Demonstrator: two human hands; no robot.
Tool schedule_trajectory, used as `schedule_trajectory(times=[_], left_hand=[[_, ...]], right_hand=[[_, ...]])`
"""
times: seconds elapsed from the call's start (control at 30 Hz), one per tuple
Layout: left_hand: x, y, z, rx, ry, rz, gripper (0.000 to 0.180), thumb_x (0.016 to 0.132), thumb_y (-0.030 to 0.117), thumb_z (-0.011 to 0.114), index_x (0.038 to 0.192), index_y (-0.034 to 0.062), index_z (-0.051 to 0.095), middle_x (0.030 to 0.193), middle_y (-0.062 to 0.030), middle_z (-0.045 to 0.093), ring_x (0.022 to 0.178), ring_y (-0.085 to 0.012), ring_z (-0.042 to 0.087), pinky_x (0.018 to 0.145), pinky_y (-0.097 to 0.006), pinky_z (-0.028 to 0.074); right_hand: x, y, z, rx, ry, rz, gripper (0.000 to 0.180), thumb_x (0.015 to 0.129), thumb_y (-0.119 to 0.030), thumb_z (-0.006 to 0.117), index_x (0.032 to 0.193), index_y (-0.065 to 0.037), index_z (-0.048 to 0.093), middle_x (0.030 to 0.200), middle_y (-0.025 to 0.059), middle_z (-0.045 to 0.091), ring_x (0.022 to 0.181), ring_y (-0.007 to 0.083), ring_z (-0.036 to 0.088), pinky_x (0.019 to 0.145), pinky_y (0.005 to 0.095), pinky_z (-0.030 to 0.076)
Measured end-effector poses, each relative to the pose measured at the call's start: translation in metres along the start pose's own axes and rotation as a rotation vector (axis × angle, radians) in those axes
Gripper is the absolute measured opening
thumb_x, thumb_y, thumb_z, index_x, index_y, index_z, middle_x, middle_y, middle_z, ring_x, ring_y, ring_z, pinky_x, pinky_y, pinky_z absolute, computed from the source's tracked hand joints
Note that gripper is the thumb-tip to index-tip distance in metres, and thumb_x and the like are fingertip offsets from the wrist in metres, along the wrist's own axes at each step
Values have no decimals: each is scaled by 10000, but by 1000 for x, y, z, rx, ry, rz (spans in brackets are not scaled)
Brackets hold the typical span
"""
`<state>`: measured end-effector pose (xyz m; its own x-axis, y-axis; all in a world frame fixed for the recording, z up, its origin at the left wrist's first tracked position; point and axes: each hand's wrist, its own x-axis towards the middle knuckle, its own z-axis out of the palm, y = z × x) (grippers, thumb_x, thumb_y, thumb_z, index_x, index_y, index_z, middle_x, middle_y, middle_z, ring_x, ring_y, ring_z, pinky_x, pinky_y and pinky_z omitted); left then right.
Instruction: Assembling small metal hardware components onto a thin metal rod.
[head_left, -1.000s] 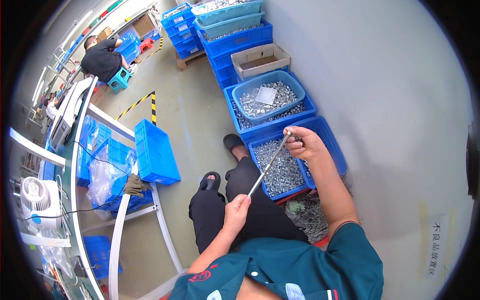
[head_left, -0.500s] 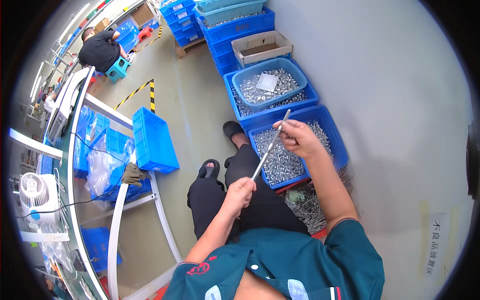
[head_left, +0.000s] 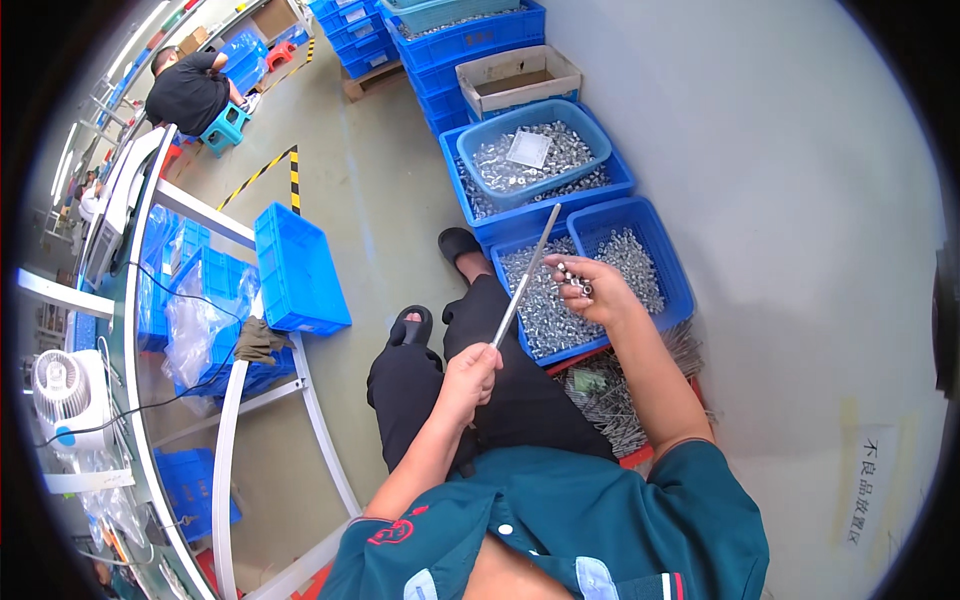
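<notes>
Left hand [head_left: 468, 372] grips metal rod [head_left: 525, 278]; right hand [head_left: 590, 290] pinches small nuts [head_left: 575, 281] above blue bin [head_left: 640, 262].

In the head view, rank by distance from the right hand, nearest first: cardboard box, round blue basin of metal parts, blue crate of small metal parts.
From the right hand:
1. Blue crate of small metal parts, directly under the hand.
2. Round blue basin, ahead of it, atop another crate.
3. Cardboard box, farther ahead still.
</notes>
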<state>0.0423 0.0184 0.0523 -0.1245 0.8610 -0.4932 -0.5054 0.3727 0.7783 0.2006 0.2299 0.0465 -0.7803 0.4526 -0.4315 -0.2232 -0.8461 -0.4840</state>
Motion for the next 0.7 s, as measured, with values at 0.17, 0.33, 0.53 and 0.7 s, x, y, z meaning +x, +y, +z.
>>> schedule_trajectory(times=[0.17, 0.33, 0.53, 0.7], left_hand=[[-9, -9, -9, 53, 54, -18, 255, 923, 259, 454, 755, 70, 480, 486, 59, 303, 376, -27, 226, 351, -188, 165], [-13, -15, -11, 99, 63, 7, 251, 922, 250, 456, 762, 61, 493, 486, 60, 306, 377, -26, 224, 356, -191, 164], [-12, -19, -10, 198, 46, 100, 232, 911, 229, 474, 756, 59, 503, 482, 64, 313, 377, -24, 231, 355, -192, 170], [-14, -18, -8, 181, 53, 91, 201, 903, 186, 489, 759, 53, 530, 526, 82, 333, 417, -7, 256, 381, -188, 171]], right_hand=[[7, -6, -10, 187, -75, -43, 139, 882, -117, 482, 960, -8, 523, 750, 37, 488, 492, 47, 378, 354, 144, 275], [10, -12, -11, 306, -181, -25, 192, 906, -214, 490, 934, -27, 525, 696, 13, 457, 466, 43, 354, 342, 146, 253], [12, -20, 2, 371, -185, -24, 226, 899, -240, 503, 912, -19, 546, 646, 13, 438, 453, 49, 344, 334, 153, 240], [11, -29, 1, 287, -203, 8, 210, 893, -211, 506, 883, -9, 561, 640, 14, 442, 452, 46, 346, 339, 150, 245]])
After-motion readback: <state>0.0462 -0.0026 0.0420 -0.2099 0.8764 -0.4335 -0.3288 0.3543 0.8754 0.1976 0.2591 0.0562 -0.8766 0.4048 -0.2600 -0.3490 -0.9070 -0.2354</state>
